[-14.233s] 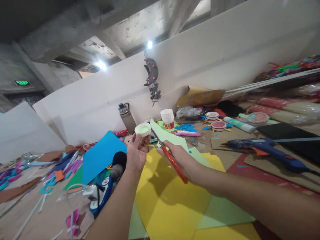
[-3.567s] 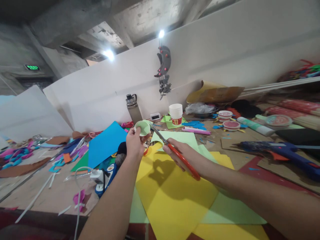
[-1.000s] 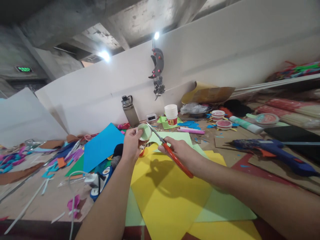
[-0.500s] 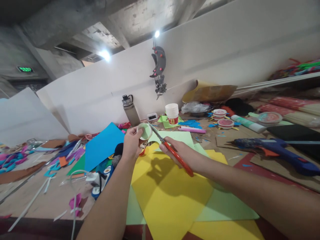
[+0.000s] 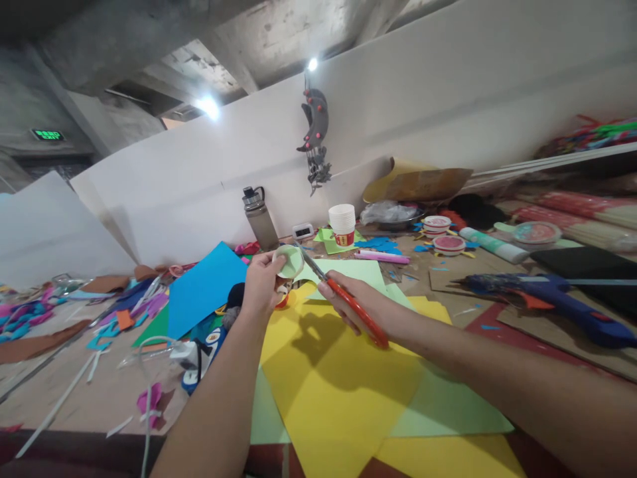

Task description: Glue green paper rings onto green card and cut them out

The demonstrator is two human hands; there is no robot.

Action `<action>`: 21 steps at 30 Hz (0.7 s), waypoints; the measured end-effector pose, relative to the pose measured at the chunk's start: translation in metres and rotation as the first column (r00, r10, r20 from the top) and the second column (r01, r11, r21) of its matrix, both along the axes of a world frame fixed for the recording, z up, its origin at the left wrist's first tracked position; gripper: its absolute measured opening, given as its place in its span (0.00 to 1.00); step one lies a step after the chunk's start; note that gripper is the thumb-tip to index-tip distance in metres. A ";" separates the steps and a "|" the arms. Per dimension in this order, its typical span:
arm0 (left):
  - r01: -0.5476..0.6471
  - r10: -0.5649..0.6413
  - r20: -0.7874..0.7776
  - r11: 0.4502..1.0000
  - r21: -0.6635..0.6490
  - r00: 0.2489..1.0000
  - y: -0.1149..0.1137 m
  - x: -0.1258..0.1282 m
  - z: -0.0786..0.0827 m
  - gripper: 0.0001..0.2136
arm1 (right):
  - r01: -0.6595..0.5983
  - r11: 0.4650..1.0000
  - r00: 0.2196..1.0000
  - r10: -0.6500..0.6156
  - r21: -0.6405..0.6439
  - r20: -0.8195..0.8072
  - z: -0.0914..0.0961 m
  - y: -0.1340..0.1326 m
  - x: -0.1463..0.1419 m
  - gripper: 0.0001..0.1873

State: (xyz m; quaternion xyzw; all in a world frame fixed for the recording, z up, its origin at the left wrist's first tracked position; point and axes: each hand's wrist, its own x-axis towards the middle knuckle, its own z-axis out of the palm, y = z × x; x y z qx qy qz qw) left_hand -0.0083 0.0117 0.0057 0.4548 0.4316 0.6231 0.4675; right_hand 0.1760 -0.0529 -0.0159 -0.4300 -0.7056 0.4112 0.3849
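Note:
A small white paper cup is pinched in my left hand, its mouth tipped toward me and its inside pale green. My right hand grips scissors with red handles. Their metal blades point up and left and meet the cup's right rim; whether they bite into it I cannot tell. Below both hands lie yellow paper sheets, over light green sheets. Behind the hands stands a stack of white paper cups with a red band on the lowest.
A blue glue gun lies at the right on cardboard. Blue paper, a power strip with a white plug and coloured scraps are at the left. A grey bottle and a small white clock stand by the back panel.
The cup and scissors have barely shifted. The scissors' red handles sit very slightly further right, and the camera view has moved a little.

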 end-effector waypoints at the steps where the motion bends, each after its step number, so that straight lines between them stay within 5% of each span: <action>1: 0.011 -0.010 -0.018 1.000 0.009 1.000 0.000 0.001 0.000 0.16 | 0.005 1.000 1.000 -0.005 0.001 0.003 0.000 0.000 0.001 0.20; 21: 0.099 -0.098 -0.060 0.995 0.014 0.993 -0.003 0.000 0.001 0.18 | 0.057 0.995 0.988 -0.067 0.078 0.136 0.002 0.002 0.004 0.17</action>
